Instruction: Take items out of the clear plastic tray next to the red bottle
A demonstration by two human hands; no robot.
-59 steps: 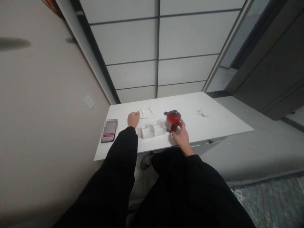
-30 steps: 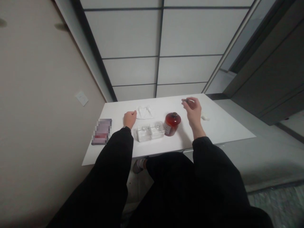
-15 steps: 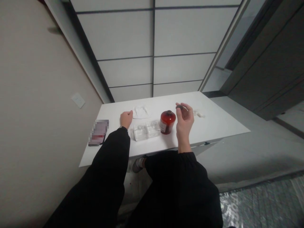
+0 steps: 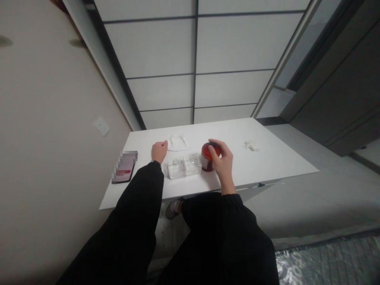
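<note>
A squat red bottle point(image 4: 206, 159) with a pale label stands on the white table point(image 4: 267, 166). My right hand point(image 4: 222, 160) is over its top, fingers curled round a small dark cap at the bottle's neck. To the left of the bottle lies a clear plastic box point(image 4: 184, 166) with two compartments. My left hand point(image 4: 158, 151) rests as a loose fist on the table beside the box, nothing visible in it.
A white folded cloth point(image 4: 177, 143) lies behind the box. A phone point(image 4: 124, 172) sits near the table's left edge. A small crumpled white piece point(image 4: 251, 146) lies to the right. A wall runs along the left, panelled screens behind the table.
My right hand picked up the small dark cap from beside the bottle, lifted it, and has now brought it down onto the bottle's top. My left hand stayed put.
</note>
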